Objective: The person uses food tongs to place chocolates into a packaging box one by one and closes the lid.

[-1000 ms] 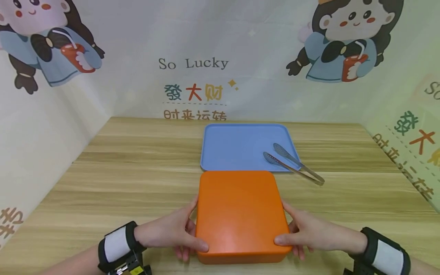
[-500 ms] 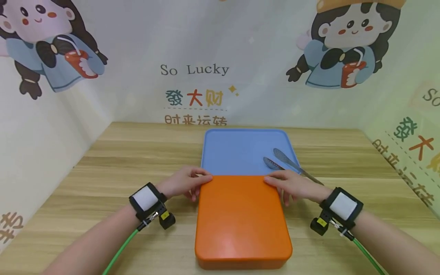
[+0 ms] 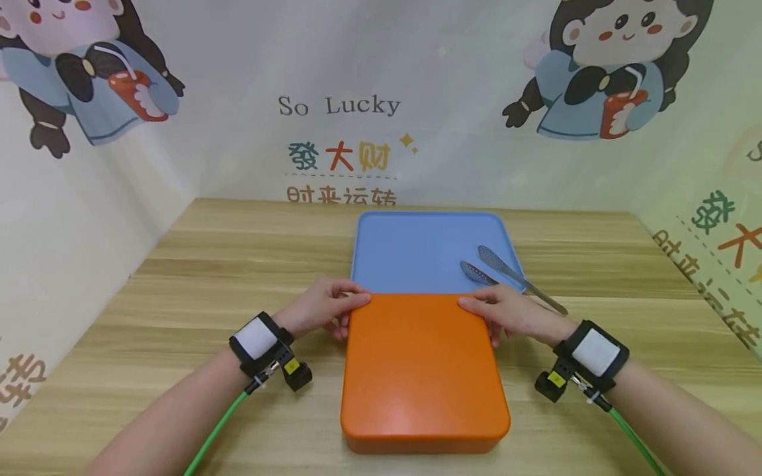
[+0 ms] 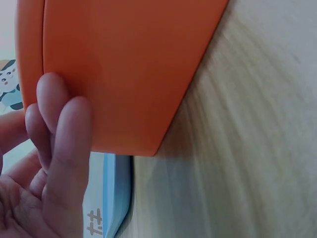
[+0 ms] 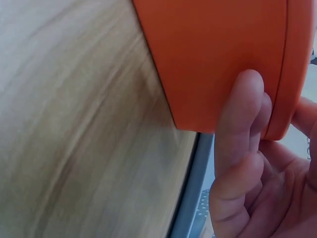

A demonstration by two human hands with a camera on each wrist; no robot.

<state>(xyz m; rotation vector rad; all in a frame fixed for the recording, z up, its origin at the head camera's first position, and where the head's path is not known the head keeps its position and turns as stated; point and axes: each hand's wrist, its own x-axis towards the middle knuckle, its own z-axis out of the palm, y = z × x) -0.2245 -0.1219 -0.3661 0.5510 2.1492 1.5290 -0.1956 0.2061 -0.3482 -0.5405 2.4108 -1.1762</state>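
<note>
A rounded orange box point(image 3: 425, 377) with its lid point(image 4: 30, 54) on stands before me; a thin seam shows between lid and body in both wrist views. At its far left corner my left hand point(image 3: 330, 307) pinches the lid, thumb on top and fingers lower on the side point(image 4: 72, 124). My right hand point(image 3: 514, 314) does likewise at the far right corner, its fingers point(image 5: 242, 114) against the side by the seam. What the box contains is hidden.
A blue tray point(image 3: 411, 251) lies right behind the box. Metal tongs point(image 3: 491, 255) rest across its right edge, partly covered by the right hand. Printed cloth walls point(image 3: 238, 99) enclose the wooden table point(image 3: 226, 264). Green cables point(image 3: 217, 423) trail from both wrist cameras.
Both hands have moved from the near corners of the box to its far corners, with thumbs on top there. The box stays in place; the head view shifts slightly.
</note>
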